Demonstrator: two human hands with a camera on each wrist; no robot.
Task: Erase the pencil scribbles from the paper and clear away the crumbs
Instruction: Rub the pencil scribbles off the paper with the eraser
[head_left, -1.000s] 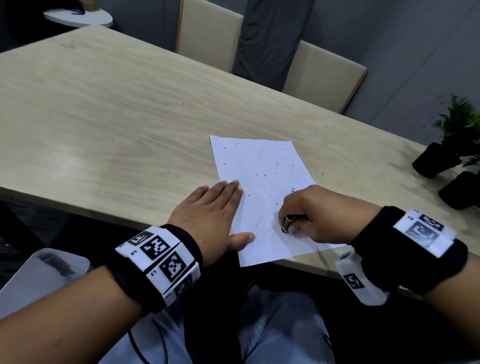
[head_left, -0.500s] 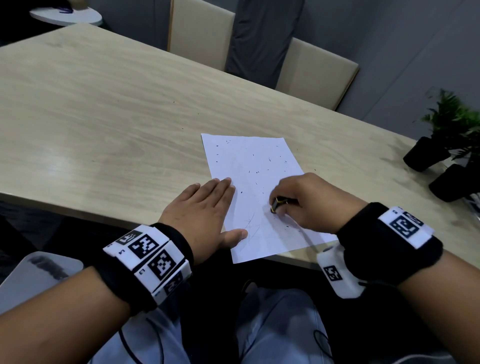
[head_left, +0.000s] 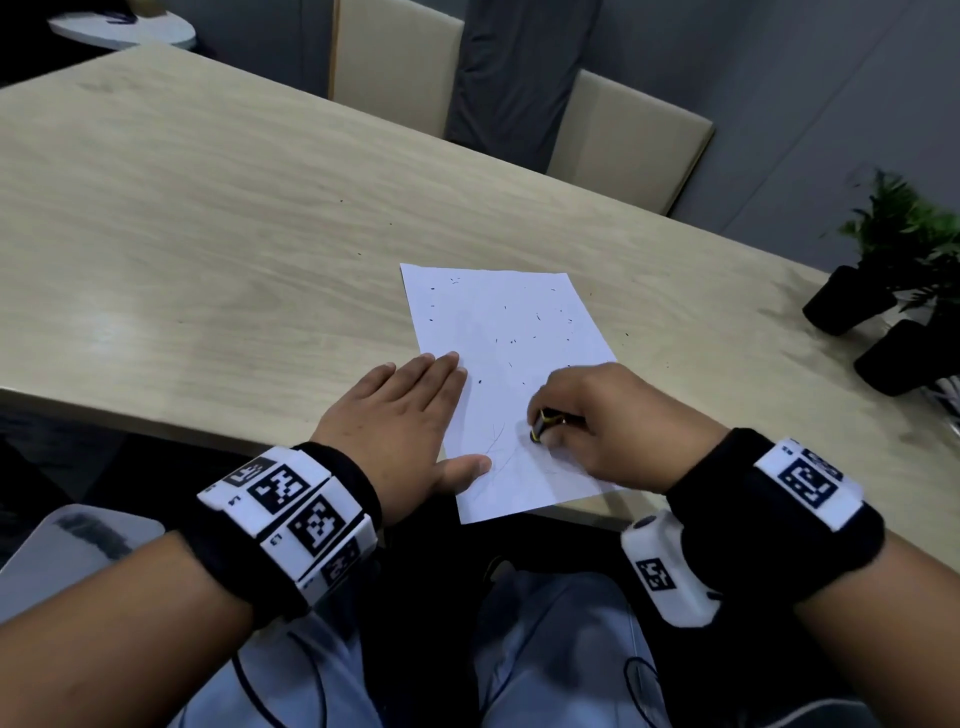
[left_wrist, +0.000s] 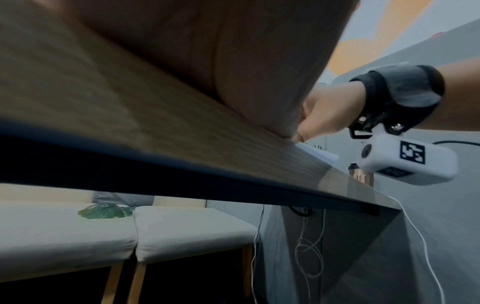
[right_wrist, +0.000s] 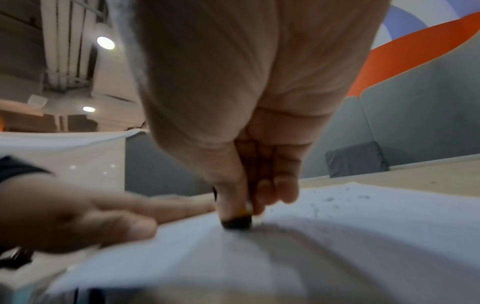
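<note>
- The paper (head_left: 511, 384) lies on the table (head_left: 208, 249) at the near edge, its long axis running from the person away and slightly left; the near end overhangs the table edge a little.
- The right hand (head_left: 613, 426) pinches a small black-and-yellow eraser (head_left: 543, 423), fingers curled round it, its dark end pressed on the near part of the sheet beside faint pencil lines (head_left: 496, 441).
- The left hand (head_left: 400, 421) lies flat, fingers straight and together, on the sheet's left edge and the table, thumb on the paper.
- Dark crumbs (head_left: 519, 332) dot the far half of the sheet; a few lie on the table.
- Against half a second ago, the eraser sits a little nearer the person; the left hand has kept its place.
- Most of the eraser is hidden inside the fingers. The right wrist view is blurred; in the left wrist view the palm covers most of the picture.
- Potted plants (head_left: 904, 260) are cut off at the right.
</note>
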